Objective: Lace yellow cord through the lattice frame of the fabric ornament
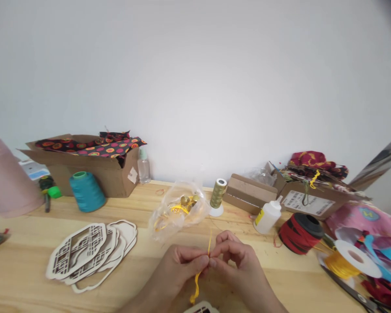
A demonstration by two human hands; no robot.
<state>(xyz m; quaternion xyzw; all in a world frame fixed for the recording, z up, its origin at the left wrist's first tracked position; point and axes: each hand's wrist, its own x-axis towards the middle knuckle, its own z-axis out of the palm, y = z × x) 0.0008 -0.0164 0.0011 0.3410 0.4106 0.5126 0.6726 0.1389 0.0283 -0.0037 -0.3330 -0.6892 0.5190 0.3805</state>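
Both hands meet at the front middle of the table. My left hand (pixel 184 269) pinches a thin yellow cord (pixel 196 288) between thumb and forefinger. Right beside it, my right hand (pixel 237 261) is pinched on the same cord, the fingertips of both hands nearly touching. One end of the cord points up above the fingers; the other hangs below and finishes in a small knotted bit. Under the hands, at the bottom edge, part of a pale cut-out plate (pixel 202 308) shows. Beyond them lies a clear plastic bag (pixel 169 217) with yellow cords and brass-coloured bells.
Left: stacked wooden cut-out frames (pixel 84 256), a teal thread cone (pixel 86 191), a cardboard box (pixel 117 176) of fabric. Right: a green thread spool (pixel 218 194), white glue bottle (pixel 267 216), red cord roll (pixel 299 233), yellow cord spool (pixel 342 263) and scissors (pixel 345 289).
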